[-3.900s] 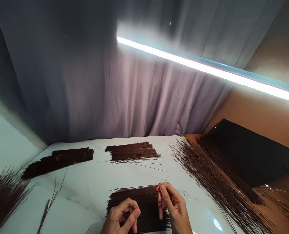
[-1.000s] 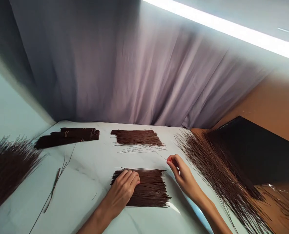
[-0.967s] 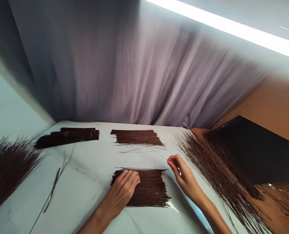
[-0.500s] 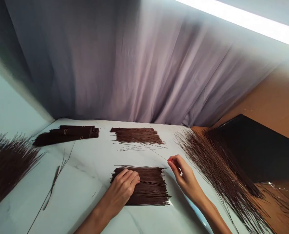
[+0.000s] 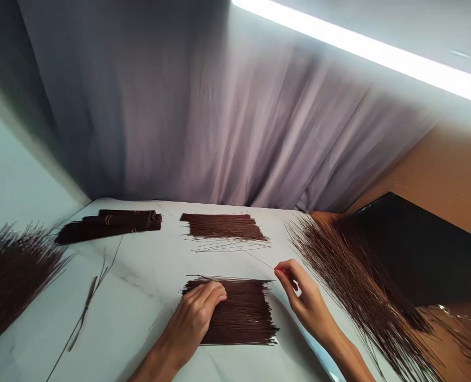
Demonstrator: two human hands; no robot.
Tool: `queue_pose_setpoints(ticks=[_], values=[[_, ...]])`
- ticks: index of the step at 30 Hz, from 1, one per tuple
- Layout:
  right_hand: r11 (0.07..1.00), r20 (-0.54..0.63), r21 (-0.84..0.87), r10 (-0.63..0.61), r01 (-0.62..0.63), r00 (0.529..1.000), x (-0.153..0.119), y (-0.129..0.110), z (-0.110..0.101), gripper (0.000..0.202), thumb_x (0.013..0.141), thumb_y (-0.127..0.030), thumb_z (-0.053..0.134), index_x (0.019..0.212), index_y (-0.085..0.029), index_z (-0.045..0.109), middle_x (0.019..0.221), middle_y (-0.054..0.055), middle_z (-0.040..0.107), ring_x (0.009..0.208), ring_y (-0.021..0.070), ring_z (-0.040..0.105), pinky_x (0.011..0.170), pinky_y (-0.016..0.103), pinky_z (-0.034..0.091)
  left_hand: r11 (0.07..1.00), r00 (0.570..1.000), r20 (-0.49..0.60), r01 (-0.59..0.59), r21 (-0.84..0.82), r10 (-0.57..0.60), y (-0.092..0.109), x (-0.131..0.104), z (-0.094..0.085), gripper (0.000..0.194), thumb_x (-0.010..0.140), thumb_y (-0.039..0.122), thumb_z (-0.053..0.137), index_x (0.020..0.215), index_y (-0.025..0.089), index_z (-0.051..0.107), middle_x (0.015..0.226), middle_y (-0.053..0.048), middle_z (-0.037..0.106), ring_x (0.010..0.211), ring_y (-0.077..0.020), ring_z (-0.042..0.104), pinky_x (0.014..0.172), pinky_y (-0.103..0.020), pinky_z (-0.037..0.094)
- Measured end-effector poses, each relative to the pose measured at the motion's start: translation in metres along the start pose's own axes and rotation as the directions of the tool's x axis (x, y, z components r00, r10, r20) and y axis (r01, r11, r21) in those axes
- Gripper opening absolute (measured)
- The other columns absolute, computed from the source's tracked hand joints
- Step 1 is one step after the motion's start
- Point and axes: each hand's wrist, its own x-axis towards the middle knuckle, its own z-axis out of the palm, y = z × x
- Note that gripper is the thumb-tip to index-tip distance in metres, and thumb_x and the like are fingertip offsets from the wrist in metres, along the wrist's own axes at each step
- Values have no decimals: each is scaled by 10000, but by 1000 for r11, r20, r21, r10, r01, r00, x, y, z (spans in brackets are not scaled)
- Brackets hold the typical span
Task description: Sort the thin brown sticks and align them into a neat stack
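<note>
My left hand (image 5: 199, 310) rests on the left part of a flat rectangular layer of dark brown sticks (image 5: 245, 313), its fingers drawn together; whatever they may pinch is hidden. To the right, my right hand (image 5: 299, 284) pinches the end of one thin stick (image 5: 255, 257) between thumb and forefinger. That stick slants up and left towards a second, smaller layer of brown sticks (image 5: 223, 225) farther back. A few loose sticks (image 5: 215, 247) lie crossed along the near edge of that back layer.
Dark tied bundles (image 5: 116, 223) lie at the back left of the white table (image 5: 136, 329). Long loose sticks (image 5: 5, 281) fill the far left, with more (image 5: 358, 281) on the right beside a black panel (image 5: 418, 254). A small tied bunch (image 5: 87, 305) lies left. A curtain (image 5: 219, 106) hangs behind.
The view has tilted slightly, so the table sits lower. My left fingers have drawn closer together on the near layer. My right hand still pinches the single stick, almost in the same place.
</note>
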Motion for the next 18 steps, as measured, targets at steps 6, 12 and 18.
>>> queue_pose_setpoints(ticks=[6,12,18], values=[[995,1,85,-59,59,998,-5,-17,-2,120,1047,-311,496,955,-245,537,826,2,552,726,159,546,654,272,450,984,994,-63,74,-164,-85,1,5,-1,259,1034,108,427,1014,252,641,956,-14,699,861,-198,701,789,-304,569],[990,82,131,-60,49,995,-17,-28,17,136,1052,-297,476,945,-243,542,832,5,559,739,156,562,648,257,458,866,946,-61,265,-424,-319,-7,8,-2,279,1054,181,416,864,231,613,872,-11,638,794,-169,647,764,-266,516],[996,113,88,-45,35,993,-20,-27,23,164,1053,-297,461,924,-236,541,810,1,553,698,150,555,604,251,445,818,938,23,314,-481,-346,-4,5,-3,257,1049,230,435,876,243,625,911,-11,651,848,-180,648,812,-270,492]])
